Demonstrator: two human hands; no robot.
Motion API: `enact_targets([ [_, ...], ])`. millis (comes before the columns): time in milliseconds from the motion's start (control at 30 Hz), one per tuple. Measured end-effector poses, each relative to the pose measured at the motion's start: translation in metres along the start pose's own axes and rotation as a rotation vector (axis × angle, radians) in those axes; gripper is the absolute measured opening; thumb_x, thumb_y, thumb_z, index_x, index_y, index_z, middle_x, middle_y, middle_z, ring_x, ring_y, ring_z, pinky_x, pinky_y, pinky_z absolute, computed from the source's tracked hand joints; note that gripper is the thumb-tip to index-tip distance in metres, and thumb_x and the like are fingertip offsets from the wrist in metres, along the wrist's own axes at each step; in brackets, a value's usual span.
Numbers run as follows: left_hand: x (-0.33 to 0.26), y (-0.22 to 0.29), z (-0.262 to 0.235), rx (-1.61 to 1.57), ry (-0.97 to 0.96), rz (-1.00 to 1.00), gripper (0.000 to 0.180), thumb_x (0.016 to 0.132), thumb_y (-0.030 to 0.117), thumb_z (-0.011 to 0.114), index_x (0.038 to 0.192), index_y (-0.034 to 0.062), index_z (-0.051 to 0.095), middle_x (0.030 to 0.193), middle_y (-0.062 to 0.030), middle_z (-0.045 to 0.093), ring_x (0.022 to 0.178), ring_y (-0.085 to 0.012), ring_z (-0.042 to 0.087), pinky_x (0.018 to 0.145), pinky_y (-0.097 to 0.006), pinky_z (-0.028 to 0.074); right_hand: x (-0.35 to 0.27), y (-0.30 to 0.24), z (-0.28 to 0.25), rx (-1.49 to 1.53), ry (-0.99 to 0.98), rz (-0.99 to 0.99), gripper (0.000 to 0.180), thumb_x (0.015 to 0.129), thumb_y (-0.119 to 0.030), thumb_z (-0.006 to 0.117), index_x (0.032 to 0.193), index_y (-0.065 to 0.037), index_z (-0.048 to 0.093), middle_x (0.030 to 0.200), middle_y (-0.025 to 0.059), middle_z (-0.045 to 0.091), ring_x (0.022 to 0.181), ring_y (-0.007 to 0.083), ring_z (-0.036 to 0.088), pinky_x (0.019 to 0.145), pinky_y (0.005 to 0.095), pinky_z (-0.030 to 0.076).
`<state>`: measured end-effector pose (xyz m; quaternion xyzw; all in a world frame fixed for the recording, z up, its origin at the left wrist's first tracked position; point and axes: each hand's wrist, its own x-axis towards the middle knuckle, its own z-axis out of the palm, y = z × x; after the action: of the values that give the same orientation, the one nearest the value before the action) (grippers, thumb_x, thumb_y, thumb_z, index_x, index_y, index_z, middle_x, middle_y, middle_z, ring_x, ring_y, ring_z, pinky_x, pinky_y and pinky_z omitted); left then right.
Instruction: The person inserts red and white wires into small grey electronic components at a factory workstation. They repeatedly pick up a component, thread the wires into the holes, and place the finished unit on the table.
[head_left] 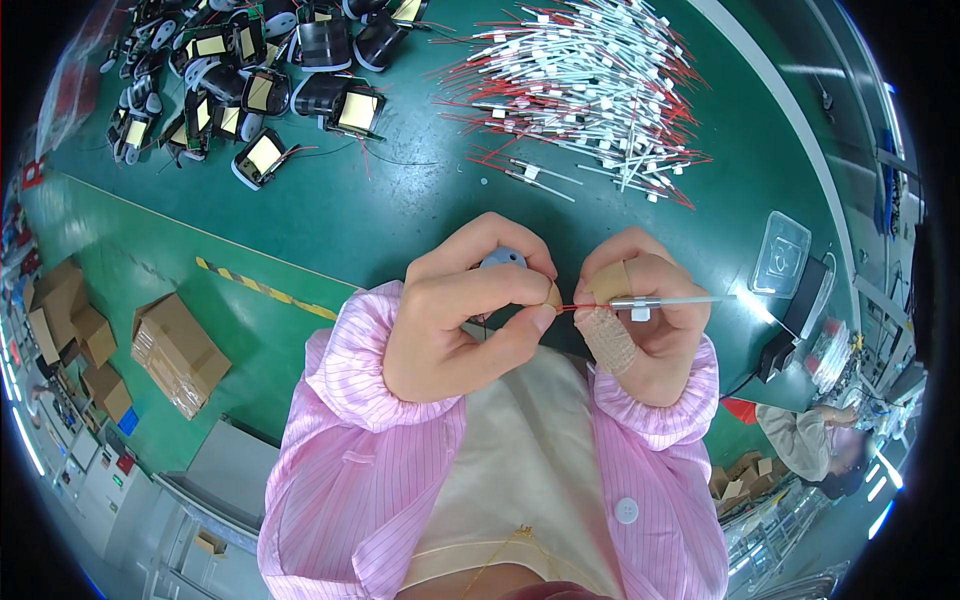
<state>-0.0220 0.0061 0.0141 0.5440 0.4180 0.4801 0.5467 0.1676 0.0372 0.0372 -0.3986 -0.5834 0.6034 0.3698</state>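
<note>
Left hand (455,320) closed on small grey part (502,259); right hand (640,315) pinches white-sleeved red wire (660,301), tip at the part. Many wires (590,90) beyond the hands remain, so work looks early.

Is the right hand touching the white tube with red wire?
Touching. The head view shows the right hand pinching the white tube between its taped fingers, with no gap.

both hands (470,310) (640,315) pinch a white-sleeved wire (665,300) (red-tipped).

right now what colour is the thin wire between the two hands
Red wire, pinched between both hands, clearest in the head view.
</note>
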Motion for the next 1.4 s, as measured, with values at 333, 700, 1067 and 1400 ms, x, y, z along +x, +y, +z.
enact_targets([
  [333,0.0,0.001,-0.001,0.066,-0.014,0.027,0.012,0.072,-0.005,0.066,0.084,-0.0008,0.065,0.093,-0.0134,0.058,0.07,-0.0193,0.057,0.061,-0.028,0.047,0.003,0.005,0.0,-0.016,-0.064,-0.048,0.02,0.067,0.011,0.069,0.083,0.001,0.065,0.085,0.0098,0.059,0.071,0.014,0.057,0.06,0.024,0.043],
  [700,-0.003,-0.01,-0.017,0.067,0.003,0.138,0.017,0.087,0.002,0.054,0.1,-0.0063,0.06,0.106,-0.0228,0.057,0.081,-0.0236,0.062,0.072,-0.033,0.051,-0.004,0.005,-0.001,0.096,0.173,-0.037,0.013,0.071,0.01,0.066,0.081,0.003,0.063,0.084,0.0116,0.058,0.07,0.0131,0.057,0.063,0.0234,0.045],
  [1067,-0.004,-0.012,0.006,-0.023,-0.097,0.163,0.064,0.094,0.011,0.058,0.145,0.0022,0.02,0.141,-0.0317,0.04,0.121,-0.0387,0.053,0.096,-0.042,0.046,0.004,-0.008,0.003,0.095,0.077,-0.085,0.01,0.074,0.01,0.066,0.082,0.004,0.064,0.096,0.0157,0.059,0.08,0.0185,0.062,0.069,0.0269,0.049],
  [1400,-0.002,-0.006,-0.001,0.141,-0.196,0.307,0.077,0.085,-0.005,0.065,0.145,0.0024,0.017,0.129,-0.0392,0.047,0.113,-0.0389,0.06,0.091,-0.041,0.051,-0.003,-0.025,0.012,-0.234,0.109,-0.201,0.007,0.079,0.002,0.067,0.078,0.003,0.061,0.09,0.017,0.061,0.075,0.0214,0.066,0.068,0.0293,0.056],
])
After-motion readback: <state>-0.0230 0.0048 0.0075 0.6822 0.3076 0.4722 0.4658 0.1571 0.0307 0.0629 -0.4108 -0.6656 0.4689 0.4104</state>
